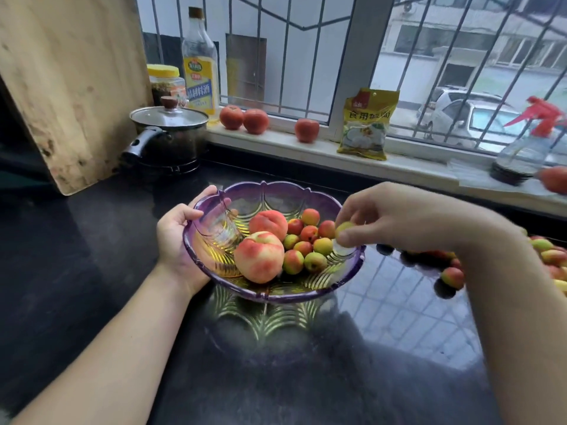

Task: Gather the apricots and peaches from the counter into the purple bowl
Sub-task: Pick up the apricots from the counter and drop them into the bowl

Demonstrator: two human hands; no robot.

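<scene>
Counter (92, 271), purple bowl (306, 297) (left-hand (178, 237) held)

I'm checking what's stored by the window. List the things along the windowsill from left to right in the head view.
Yellow-lidded jar → tall bottle with yellow label → two peaches side by side → single peach → yellow packet → spray bottle with red trigger.

The right hand (395, 219) hides most of one apricot (343, 227); counter fruit (549, 259) runs off the right edge.
</scene>
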